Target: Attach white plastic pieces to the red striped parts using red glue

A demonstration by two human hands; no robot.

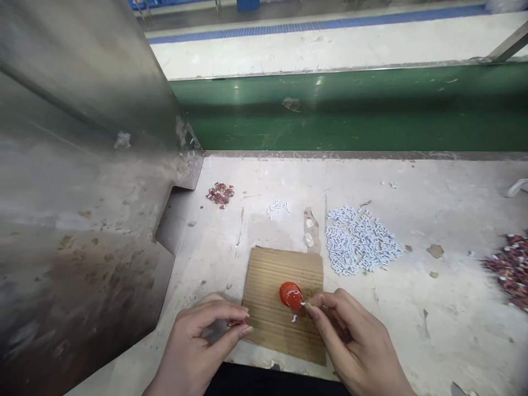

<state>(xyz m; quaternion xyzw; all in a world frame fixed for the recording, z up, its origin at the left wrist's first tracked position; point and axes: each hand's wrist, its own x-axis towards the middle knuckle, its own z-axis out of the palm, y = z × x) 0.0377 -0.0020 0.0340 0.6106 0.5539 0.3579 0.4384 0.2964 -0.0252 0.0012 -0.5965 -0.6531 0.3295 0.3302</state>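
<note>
You are at a factory work station, a small-parts assembly line by the look of it. Your worn, stained bench (433, 308) carries loose heaps of tiny white parts (358, 239) and reddish parts (511, 269), sorted in piles, and a scuffed steel machine housing (82, 192) stands at your left. Just behind the bench runs a green conveyor belt (350, 110), with a bare concrete floor and a blue strip (313, 26) beyond it.

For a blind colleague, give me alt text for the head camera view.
Two hands work over a cardboard pad: the right hand holds a tiny white piece at a red blob, the left hand pinches small reddish pieces. White pieces lie heaped beyond.
</note>
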